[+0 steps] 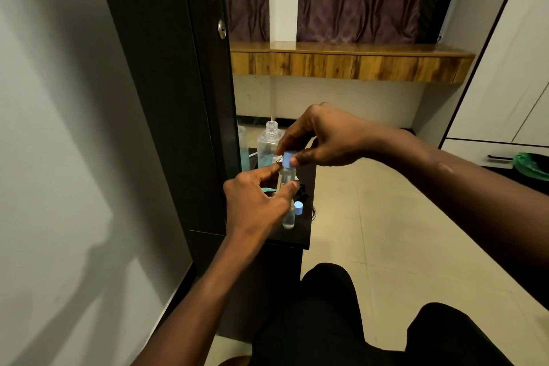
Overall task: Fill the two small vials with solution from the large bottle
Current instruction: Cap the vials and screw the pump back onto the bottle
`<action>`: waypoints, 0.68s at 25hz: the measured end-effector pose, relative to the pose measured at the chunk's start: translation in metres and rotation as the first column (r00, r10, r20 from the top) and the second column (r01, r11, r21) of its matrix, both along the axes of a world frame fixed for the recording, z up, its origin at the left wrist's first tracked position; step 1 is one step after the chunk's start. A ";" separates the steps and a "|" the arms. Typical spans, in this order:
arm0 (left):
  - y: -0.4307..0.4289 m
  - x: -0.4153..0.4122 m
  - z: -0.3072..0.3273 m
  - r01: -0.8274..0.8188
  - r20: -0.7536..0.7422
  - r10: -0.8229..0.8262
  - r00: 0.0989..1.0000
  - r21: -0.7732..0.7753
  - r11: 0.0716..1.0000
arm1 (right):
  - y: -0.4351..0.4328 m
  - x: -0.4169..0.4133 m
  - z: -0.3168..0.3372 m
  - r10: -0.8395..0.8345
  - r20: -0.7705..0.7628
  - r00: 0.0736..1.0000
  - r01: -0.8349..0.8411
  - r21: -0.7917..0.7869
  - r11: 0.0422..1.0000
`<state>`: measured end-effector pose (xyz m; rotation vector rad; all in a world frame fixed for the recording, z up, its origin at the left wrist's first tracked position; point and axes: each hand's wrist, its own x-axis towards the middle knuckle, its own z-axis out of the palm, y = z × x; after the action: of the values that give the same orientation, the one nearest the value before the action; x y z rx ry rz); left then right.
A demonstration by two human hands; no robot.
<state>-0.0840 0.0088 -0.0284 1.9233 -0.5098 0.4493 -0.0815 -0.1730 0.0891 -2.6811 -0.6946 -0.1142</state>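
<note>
My left hand (255,202) pinches a small clear vial (286,176) upright above the dark table (300,235). The fingertips of my right hand (318,137) grip the blue cap (288,159) sitting on that vial's top. A second small vial (288,218) stands on the table just below, uncapped, with its blue cap (298,207) beside it. The large clear bottle (269,144) stands behind the hands with its neck uncapped and some liquid inside.
A tall dark cabinet door (178,98) stands directly left of the table. A teal object (245,154) sits by the bottle. Small dark items (301,192) lie on the table. My knees (326,321) are below; tiled floor (386,232) spreads to the right.
</note>
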 end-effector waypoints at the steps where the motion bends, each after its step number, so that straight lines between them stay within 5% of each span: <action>1: 0.000 -0.001 -0.001 0.000 -0.004 0.000 1.000 0.001 1.000 | 0.002 0.001 -0.002 -0.015 0.012 1.000 0.015 -0.004 1.000; 17: 0.002 0.012 -0.034 -0.060 -0.086 0.061 0.994 0.015 0.998 | 0.016 0.018 -0.043 0.000 0.044 0.999 0.001 -0.034 0.999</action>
<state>-0.0716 0.0107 -0.0620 1.9650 -0.3995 0.4012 -0.0638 -0.1570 0.0465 -2.7186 -0.7155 -0.1630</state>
